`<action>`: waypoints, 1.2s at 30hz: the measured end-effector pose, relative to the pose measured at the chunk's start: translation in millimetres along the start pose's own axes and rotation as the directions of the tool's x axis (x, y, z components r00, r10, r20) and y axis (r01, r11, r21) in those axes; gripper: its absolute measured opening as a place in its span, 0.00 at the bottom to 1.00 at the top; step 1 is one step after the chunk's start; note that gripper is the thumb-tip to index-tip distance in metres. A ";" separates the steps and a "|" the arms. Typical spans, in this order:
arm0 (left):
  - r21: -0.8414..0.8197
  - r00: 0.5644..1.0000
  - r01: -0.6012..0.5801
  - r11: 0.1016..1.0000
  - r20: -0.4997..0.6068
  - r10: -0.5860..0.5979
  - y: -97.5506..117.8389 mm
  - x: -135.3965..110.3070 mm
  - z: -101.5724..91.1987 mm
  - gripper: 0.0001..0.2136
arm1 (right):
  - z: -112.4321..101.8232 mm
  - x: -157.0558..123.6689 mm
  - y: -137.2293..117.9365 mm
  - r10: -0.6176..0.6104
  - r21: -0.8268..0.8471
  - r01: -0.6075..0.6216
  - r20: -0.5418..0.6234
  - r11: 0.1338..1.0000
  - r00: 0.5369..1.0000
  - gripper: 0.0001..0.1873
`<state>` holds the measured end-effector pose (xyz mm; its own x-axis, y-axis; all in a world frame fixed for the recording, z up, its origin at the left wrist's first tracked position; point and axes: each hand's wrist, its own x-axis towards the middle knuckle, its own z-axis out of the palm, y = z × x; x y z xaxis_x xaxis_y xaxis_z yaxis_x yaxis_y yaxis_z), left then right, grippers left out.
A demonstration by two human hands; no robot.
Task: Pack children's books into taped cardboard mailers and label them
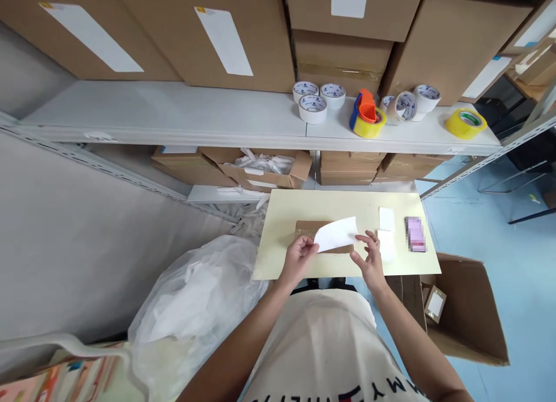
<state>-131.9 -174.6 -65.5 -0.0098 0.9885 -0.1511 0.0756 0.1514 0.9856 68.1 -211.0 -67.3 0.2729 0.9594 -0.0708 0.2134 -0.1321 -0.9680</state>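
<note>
A blank white paper label [336,235] is pinched at its lower left corner between the thumb and fingers of my left hand [300,256]. It is held tilted over a small brown cardboard box [304,227], covering much of it. My right hand [370,260] is beside the label's right end, thumb and fingers spread apart. One fingertip is at the label's edge; whether it touches I cannot tell. More white labels [386,219] lie on the pale yellow table [278,263], just right of my right hand.
A phone with a purple screen [416,234] lies at the table's right. Tape rolls [313,108] and a tape dispenser [367,117] stand on the shelf [195,109] ahead. A large open carton [469,309] is at right on the floor, a filled clear plastic bag [191,298] at left.
</note>
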 end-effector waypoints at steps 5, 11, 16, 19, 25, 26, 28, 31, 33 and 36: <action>-0.155 0.955 0.298 0.942 0.058 -0.292 -10.3 -10.2 -0.8 0.16 | -9.3 2.0 14.0 0.172 0.128 -0.191 0.143 0.973 0.975 0.21; -0.059 0.910 0.410 0.910 -0.035 -0.412 -35.4 -16.3 -4.3 0.18 | 3.2 -3.6 39.9 0.308 0.147 -0.331 0.160 0.932 0.938 0.22; 0.143 0.944 0.310 0.940 -0.159 -0.288 -50.7 3.4 -11.4 0.16 | 18.7 11.2 48.3 0.285 0.041 -0.293 0.137 0.955 0.949 0.22; 0.288 0.948 0.294 0.911 -0.206 -0.241 -54.2 18.7 -15.4 0.14 | 28.4 26.7 48.4 0.287 -0.020 -0.287 0.153 0.958 0.946 0.23; 0.433 0.947 0.318 0.844 -0.184 -0.262 -54.0 35.5 -18.9 0.11 | 38.4 40.5 51.0 0.269 -0.172 -0.244 0.146 0.954 0.952 0.21; 0.447 0.946 0.322 0.834 -0.181 -0.268 -53.7 36.6 -19.0 0.11 | 38.8 40.5 51.8 0.264 -0.197 -0.234 0.143 0.952 0.954 0.21; 0.479 0.945 0.327 0.814 -0.174 -0.277 -53.3 38.2 -19.1 0.10 | 39.2 39.9 53.2 0.254 -0.250 -0.214 0.141 0.944 0.957 0.20; 0.544 0.941 0.337 0.769 -0.154 -0.303 -52.6 40.1 -19.3 0.09 | 39.5 38.8 54.2 0.244 -0.332 -0.188 0.136 0.924 0.960 0.19; 0.592 0.936 0.340 0.731 -0.141 -0.321 -51.9 41.3 -19.3 0.09 | 40.1 38.5 53.8 0.237 -0.385 -0.168 0.139 0.908 0.962 0.20; 0.657 0.935 0.328 0.679 -0.122 -0.334 -49.5 43.4 -18.7 0.08 | 41.4 38.7 51.1 0.202 -0.458 -0.104 0.170 0.883 0.964 0.22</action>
<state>-154.7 -139.2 -119.4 -0.1559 0.8737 -0.4607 0.7031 0.4258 0.5695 50.7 -170.3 -129.5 0.1468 0.9410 -0.3048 0.5895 -0.3306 -0.7370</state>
